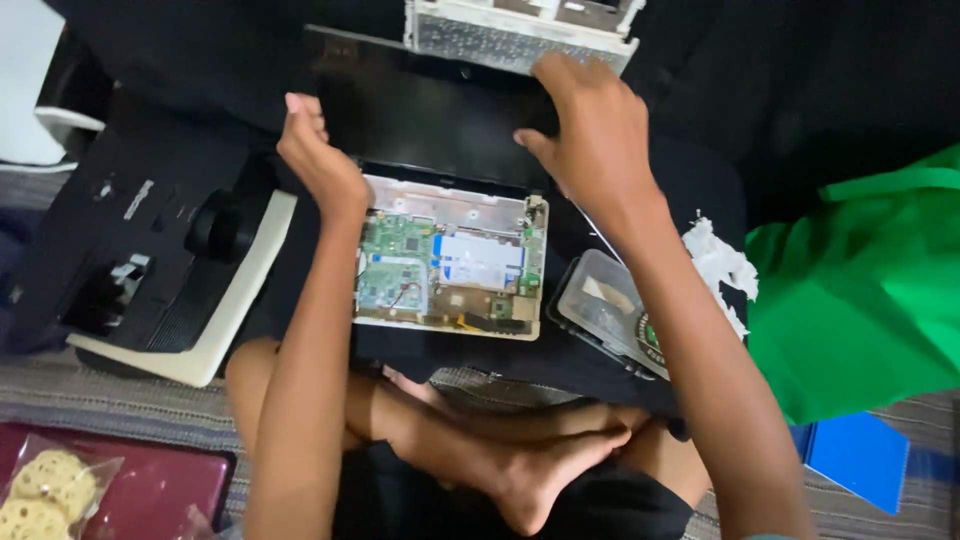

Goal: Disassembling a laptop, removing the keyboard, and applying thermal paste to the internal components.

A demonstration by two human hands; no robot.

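This looks like a home floor used for repair: a striped woven rug at seven o'clock, green cloth at three o'clock, opened laptops around crossed bare legs.

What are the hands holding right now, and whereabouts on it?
Both hands grip the laptop's black screen panel: the left hand at its left edge, the right hand at its upper right.

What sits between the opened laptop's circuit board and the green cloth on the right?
In the head view, a clear plastic box and crumpled white paper lie between the circuit board and the green cloth.
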